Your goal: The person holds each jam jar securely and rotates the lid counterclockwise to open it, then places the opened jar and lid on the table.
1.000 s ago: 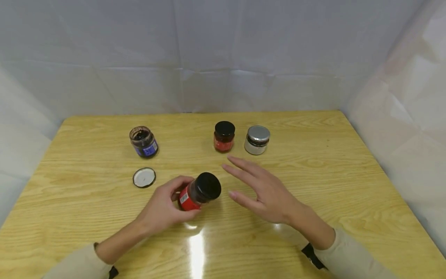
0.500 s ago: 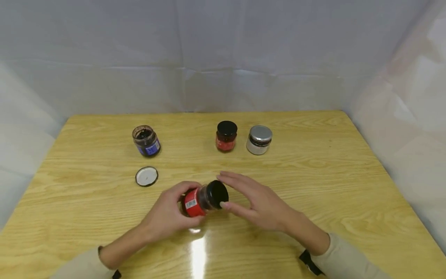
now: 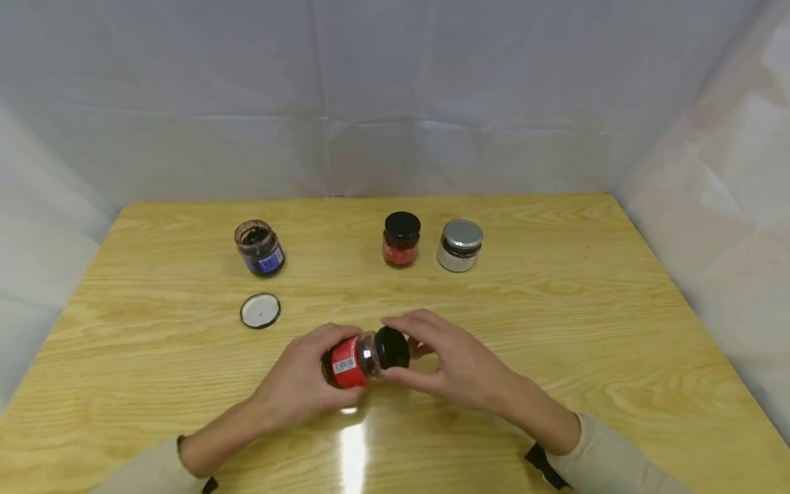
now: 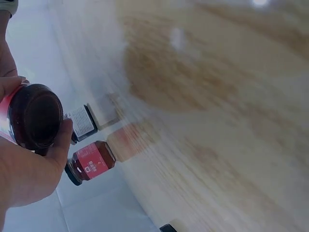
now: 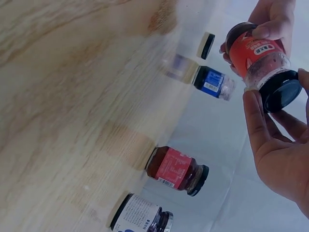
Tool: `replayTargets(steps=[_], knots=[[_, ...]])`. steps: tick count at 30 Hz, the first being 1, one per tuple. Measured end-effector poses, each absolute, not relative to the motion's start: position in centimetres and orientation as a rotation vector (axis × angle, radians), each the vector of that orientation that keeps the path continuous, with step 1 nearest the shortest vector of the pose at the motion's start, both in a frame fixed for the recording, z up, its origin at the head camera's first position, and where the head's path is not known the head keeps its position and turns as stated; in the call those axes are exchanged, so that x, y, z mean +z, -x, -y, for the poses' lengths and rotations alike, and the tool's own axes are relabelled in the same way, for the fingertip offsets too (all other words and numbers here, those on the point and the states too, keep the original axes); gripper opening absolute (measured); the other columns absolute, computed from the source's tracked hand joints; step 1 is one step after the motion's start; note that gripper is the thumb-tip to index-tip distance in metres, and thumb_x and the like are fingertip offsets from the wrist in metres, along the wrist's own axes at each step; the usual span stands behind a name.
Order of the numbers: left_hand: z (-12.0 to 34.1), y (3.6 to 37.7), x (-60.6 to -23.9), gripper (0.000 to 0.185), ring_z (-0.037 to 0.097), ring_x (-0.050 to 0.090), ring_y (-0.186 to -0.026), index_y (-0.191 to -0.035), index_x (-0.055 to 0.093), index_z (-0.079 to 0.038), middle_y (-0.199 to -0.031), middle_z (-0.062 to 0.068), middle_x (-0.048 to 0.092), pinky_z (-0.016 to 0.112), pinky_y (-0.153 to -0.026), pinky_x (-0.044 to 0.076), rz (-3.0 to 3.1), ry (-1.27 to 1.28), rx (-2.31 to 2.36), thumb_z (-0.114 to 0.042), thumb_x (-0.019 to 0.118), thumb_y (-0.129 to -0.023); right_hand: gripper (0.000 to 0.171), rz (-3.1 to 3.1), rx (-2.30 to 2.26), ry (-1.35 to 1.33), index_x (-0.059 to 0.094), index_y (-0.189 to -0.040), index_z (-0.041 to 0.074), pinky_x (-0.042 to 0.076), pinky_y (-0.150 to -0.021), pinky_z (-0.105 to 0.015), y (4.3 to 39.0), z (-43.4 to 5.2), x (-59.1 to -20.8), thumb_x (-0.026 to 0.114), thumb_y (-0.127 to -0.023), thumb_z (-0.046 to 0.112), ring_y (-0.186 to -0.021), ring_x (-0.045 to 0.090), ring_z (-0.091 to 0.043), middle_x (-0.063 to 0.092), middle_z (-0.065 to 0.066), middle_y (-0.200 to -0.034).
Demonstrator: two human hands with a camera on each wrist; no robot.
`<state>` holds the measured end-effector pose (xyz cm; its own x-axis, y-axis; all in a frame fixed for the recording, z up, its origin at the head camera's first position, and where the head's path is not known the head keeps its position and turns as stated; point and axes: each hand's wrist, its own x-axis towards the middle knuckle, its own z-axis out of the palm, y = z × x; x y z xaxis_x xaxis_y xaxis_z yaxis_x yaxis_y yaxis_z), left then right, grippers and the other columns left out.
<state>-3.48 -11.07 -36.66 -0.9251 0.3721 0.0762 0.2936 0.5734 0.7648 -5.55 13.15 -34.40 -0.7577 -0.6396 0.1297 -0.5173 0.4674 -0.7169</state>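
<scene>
Sideways, jar (lid rightward)

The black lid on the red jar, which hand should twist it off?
Probably the right hand: its fingers already curl round the black lid, while the left hand has its grip on the red jar, holding it tilted above the table.
</scene>
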Motion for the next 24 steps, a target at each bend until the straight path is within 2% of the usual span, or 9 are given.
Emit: replayTargets(steps=[7,12,14,19,21,24], knots=[[11.3,3.3,-36.8,0.062,0.007,0.058,-0.084,-0.122,0.062,-0.019,-0.105,-0.01,0.062,0.025,-0.069,0.051,-2.644,-0.592,1.289,-0.027,0.084,-0.065,0.051,-2.485,-1.139,1.136,0.054,-0.134,0.024,0.047,-0.09,-0.026,5.8,-13.4,-34.3,0.068,-0.088,0.039,-0.11,0.052,-0.005,0.05,0.01,-0.129],[11.3,3.2,-36.9,0.061,0.008,0.059,-0.085,-0.122,0.062,-0.019,-0.106,-0.009,0.062,0.027,-0.069,0.052,-2.61,-0.594,1.307,-0.028,0.085,-0.066,0.05,-2.459,-1.06,1.199,0.052,-0.135,0.026,0.041,-0.099,-0.031,5.9,-13.6,-34.1,0.066,-0.089,0.041,-0.12,0.045,-0.005,0.047,0.013,-0.133],[11.3,3.2,-36.9,0.061,0.008,0.058,-0.084,-0.122,0.062,-0.019,-0.106,-0.009,0.062,0.027,-0.068,0.052,-2.622,-0.592,1.289,-0.028,0.084,-0.066,0.055,-2.439,-1.062,1.174,0.049,-0.138,0.026,0.041,-0.099,-0.032,5.9,-13.7,-34.0,0.066,-0.088,0.043,-0.121,0.045,-0.005,0.045,0.011,-0.136],[11.1,3.1,-36.8,0.061,0.008,0.057,-0.082,-0.122,0.061,-0.018,-0.105,-0.008,0.062,0.025,-0.066,0.051,-2.649,-0.576,1.245,-0.028,0.083,-0.066,0.071,-2.436,-1.061,0.924,0.037,-0.145,0.028,0.048,-0.089,-0.031,5.5,-13.7,-33.5,0.062,-0.085,0.056,-0.106,0.053,-0.005,0.046,0.008,-0.135],[11.0,3.1,-36.8,0.061,0.008,0.057,-0.082,-0.123,0.061,-0.017,-0.105,-0.007,0.061,0.024,-0.065,0.051,-2.657,-0.568,1.233,-0.027,0.083,-0.067,0.07,-2.44,-1.071,0.83,0.039,-0.144,0.027,0.051,-0.084,-0.031,5.2,-13.5,-33.3,0.06,-0.085,0.059,-0.097,0.056,-0.004,0.049,0.009,-0.13],[11.0,3.1,-36.7,0.062,0.008,0.057,-0.082,-0.123,0.061,-0.016,-0.105,-0.007,0.062,0.023,-0.064,0.05,-2.675,-0.563,1.214,-0.027,0.083,-0.067,0.065,-2.429,-1.109,0.788,0.046,-0.14,0.021,0.052,-0.08,-0.03,5.1,-13.1,-33.3,0.062,-0.086,0.054,-0.09,0.057,-0.006,0.053,0.008,-0.122]])
